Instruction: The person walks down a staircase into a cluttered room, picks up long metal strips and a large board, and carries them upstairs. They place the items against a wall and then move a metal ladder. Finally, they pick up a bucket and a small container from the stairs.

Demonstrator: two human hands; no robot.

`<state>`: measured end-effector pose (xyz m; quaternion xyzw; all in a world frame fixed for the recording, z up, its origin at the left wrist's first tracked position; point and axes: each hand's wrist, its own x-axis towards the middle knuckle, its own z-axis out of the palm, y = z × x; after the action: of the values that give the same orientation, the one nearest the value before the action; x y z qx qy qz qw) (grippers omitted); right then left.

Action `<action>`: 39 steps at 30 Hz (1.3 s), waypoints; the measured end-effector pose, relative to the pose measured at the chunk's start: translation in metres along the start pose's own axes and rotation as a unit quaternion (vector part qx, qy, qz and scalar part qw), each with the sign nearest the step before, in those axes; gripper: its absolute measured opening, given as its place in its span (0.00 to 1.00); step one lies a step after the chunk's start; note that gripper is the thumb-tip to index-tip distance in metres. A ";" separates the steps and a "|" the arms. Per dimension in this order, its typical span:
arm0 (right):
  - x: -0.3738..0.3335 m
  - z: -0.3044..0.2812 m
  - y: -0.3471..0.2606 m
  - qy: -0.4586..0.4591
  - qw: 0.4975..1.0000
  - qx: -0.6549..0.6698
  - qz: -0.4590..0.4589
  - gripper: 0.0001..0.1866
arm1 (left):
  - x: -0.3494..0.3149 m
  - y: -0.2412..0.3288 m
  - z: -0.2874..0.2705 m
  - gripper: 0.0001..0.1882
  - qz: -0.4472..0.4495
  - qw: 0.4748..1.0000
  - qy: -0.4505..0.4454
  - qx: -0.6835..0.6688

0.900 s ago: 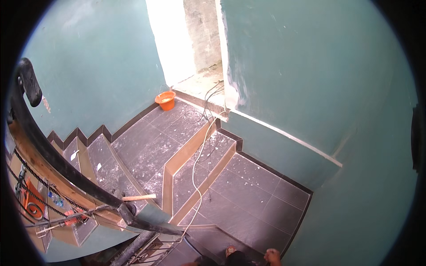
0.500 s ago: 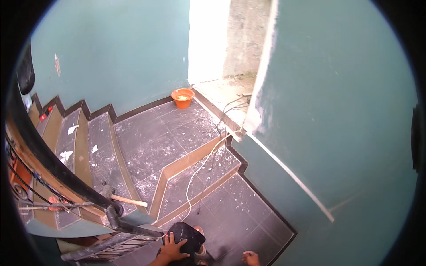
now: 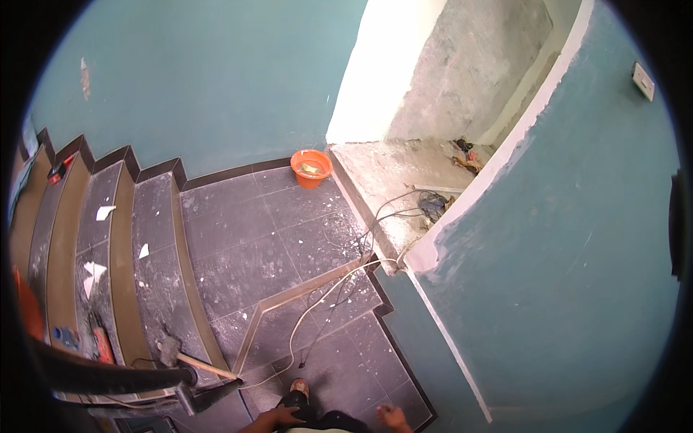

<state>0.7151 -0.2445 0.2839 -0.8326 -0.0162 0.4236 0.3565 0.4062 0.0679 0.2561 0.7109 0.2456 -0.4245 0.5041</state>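
Note:
Down at the lower edge, my left hand (image 3: 286,415) rests on my dark-clad leg with its fingers laid out and nothing in them. To the right, my right hand (image 3: 392,416) hangs free above the dark tiles, its fingers loosely curled and no object showing. One foot in a sandal (image 3: 299,387) stands on the tiled step ahead of me. Nearest to the left hand lies a hammer (image 3: 206,366) with a wooden handle, its grey head on a stair tread beside the black handrail (image 3: 115,377).
An orange bucket (image 3: 310,173) stands on the landing by the doorway. A pale cable (image 3: 297,325) runs across the steps toward dark wires (image 3: 432,206) on the raised sill (image 3: 375,162). White scraps (image 3: 94,274) and a red-and-black tool (image 3: 61,170) lie on the left stairs.
I have moved forward, and the view has swung right, showing more of the doorway. My left hand has stayed on my leg; my right hand still hangs at the side.

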 end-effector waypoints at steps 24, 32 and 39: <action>0.203 -0.088 -0.303 0.053 0.998 -0.029 0.000 0.20 | -0.016 0.100 -0.267 0.61 -0.030 0.985 -0.089 -0.144; 0.219 -0.156 -0.440 0.020 0.982 0.158 0.099 0.15 | -0.052 0.300 -0.443 0.58 -0.078 0.993 0.077 -0.045; 0.231 -0.167 -0.464 0.000 0.981 0.157 0.116 0.14 | -0.100 0.428 -0.556 0.51 -0.075 0.959 0.264 0.067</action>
<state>1.1103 0.0801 0.4700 -0.7624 0.1471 0.4598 0.4309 0.8849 0.4314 0.6313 0.8095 0.3935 -0.2738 0.3390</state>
